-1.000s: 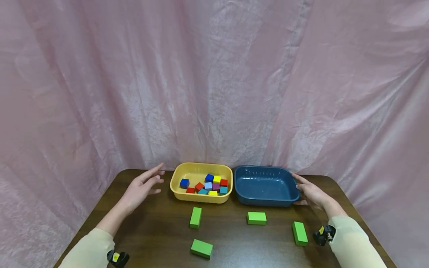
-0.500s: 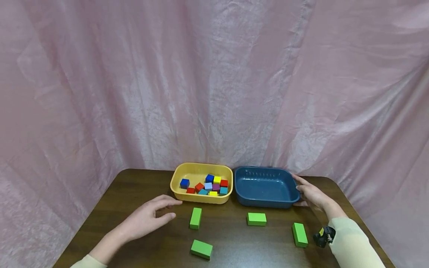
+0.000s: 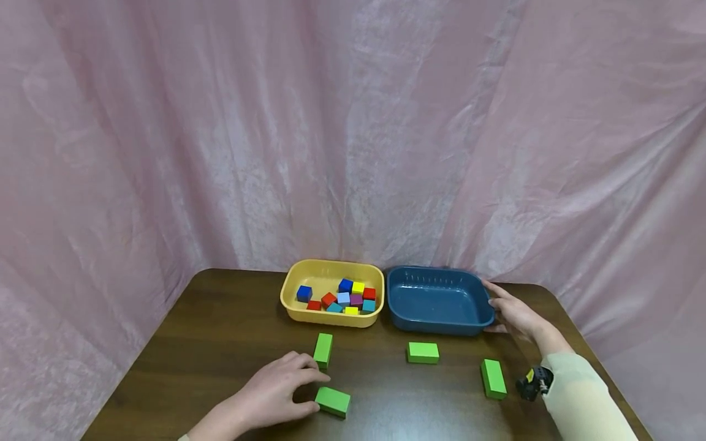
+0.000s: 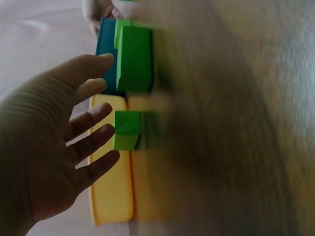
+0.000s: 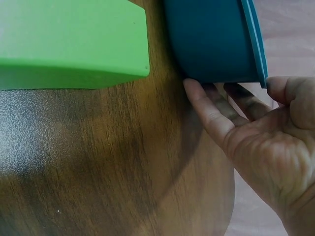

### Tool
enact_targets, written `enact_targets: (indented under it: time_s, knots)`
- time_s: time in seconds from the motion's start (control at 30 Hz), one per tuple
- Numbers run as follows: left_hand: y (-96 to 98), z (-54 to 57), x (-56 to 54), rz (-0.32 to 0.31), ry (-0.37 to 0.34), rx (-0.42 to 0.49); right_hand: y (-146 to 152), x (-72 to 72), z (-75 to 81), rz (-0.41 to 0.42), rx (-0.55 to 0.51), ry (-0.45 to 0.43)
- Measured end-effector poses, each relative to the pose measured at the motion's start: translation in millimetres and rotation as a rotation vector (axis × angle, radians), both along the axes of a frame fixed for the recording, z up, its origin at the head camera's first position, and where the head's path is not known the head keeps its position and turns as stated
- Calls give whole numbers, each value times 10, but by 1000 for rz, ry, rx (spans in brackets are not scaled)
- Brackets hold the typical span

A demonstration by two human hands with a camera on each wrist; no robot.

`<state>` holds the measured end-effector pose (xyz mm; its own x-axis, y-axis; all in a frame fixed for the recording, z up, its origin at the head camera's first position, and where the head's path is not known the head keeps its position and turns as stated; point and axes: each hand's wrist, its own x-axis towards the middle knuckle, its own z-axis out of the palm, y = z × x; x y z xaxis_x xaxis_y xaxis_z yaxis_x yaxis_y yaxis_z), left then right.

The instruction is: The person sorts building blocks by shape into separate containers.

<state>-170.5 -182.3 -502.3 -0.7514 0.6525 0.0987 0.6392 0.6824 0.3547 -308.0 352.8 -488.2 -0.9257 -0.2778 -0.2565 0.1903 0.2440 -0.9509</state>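
My left hand (image 3: 281, 389) is over the left part of the table, fingers spread, thumb tip right at the near green block (image 3: 333, 401). A second green block (image 3: 323, 351) lies just beyond its fingers. The left wrist view shows the open palm (image 4: 44, 142) with nothing in it. My right hand (image 3: 515, 312) touches the right end of the blue tub (image 3: 441, 326). In the right wrist view its fairly straight fingers (image 5: 209, 110) rest against the tub's wall, with the thumb at the rim. Inside, the tub holds nothing.
Left of the blue tub stands a yellow tub (image 3: 331, 315) with several small coloured cubes. Two more green blocks, one in the middle (image 3: 423, 353) and one at the right (image 3: 493, 379), lie on the brown table (image 3: 220, 331). A pink curtain (image 3: 353, 135) hangs behind.
My left hand has come from beside the yellow tub down toward me and to the right, reaching the near green block. The right hand has stayed at the blue tub.
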Motion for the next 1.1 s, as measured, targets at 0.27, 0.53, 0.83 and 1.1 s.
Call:
enact_targets:
  time_s: [0.27,0.53,0.83,1.1]
  knots:
    - [169,-38,-52,-69,138,-66,19,-34,24,11,-9,2]
    - [243,-55,-76,-115,207,-84,-8,-34,22,-6,-18,-3]
    - [274,-57,-104,-122,174,-91,-20,-13,14,-6,-11,0]
    - [297,-52,-116,-132,160,-99,-10,1,0,-14,-3,-1]
